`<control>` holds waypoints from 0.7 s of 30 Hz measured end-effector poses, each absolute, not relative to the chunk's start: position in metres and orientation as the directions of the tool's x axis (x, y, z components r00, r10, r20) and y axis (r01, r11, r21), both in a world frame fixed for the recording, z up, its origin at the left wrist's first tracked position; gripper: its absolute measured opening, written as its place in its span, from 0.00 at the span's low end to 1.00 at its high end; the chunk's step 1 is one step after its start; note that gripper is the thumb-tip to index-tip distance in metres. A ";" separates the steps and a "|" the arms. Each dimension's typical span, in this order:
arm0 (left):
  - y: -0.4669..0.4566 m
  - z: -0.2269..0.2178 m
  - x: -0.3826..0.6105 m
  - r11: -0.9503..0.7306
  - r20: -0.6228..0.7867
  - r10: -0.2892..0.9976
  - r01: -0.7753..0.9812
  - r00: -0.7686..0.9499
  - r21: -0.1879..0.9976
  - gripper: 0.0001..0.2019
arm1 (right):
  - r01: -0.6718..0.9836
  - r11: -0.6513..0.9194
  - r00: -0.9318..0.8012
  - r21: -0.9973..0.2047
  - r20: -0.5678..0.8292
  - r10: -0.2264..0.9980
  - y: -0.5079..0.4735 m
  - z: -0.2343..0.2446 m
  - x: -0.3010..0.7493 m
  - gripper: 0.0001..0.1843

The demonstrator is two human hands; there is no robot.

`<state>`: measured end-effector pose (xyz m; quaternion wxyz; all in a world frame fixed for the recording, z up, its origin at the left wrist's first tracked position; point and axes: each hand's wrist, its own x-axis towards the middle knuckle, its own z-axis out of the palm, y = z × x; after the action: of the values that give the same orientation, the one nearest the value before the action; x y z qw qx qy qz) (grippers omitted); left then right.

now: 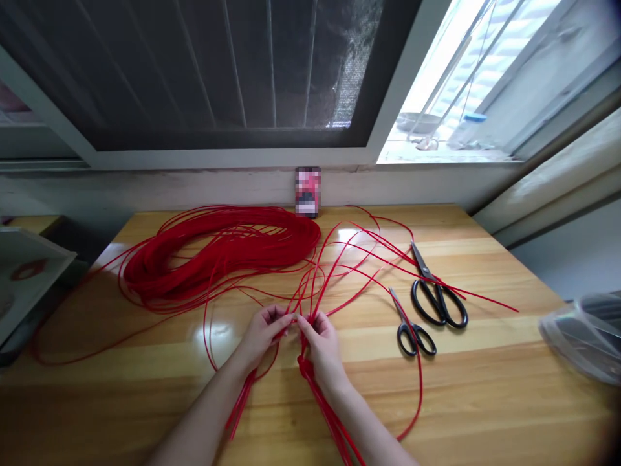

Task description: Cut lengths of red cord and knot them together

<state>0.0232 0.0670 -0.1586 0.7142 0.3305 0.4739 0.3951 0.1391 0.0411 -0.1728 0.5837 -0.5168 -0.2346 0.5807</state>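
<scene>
Both of my hands are close together at the front middle of the wooden table (466, 382). My left hand (264, 333) pinches strands of thin red plastic cord (334, 285). My right hand (323, 349) grips the same strands just above a red knot (305, 367), and the cut ends hang down towards me. Behind them lies a large loose coil of the red cord (213, 259), with loops spreading across the table. To the right are black-handled scissors (436, 301) and a smaller pair (412, 336), with cord strands lying across both.
A small box with a blurred label (308, 191) stands against the wall behind the coil. A white tray (24, 278) sits beyond the table's left edge. A clear plastic item (582, 336) lies at the right. A screened window runs above the table.
</scene>
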 end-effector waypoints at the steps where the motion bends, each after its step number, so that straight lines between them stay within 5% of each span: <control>1: 0.068 -0.159 0.023 0.474 -0.422 0.875 -0.243 0.237 0.846 0.14 | -0.442 -0.212 0.215 -0.872 -0.333 0.918 0.041 -0.172 0.139 0.17; 21: 0.072 -0.163 0.023 0.483 -0.433 0.866 -0.200 0.250 0.852 0.14 | -0.464 -0.247 0.205 -0.851 -0.374 0.905 0.047 -0.169 0.141 0.19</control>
<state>0.0227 0.0717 -0.1633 0.7119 0.3438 0.4847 0.3743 0.1406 0.0469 -0.1688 0.5758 -0.5203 -0.2119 0.5940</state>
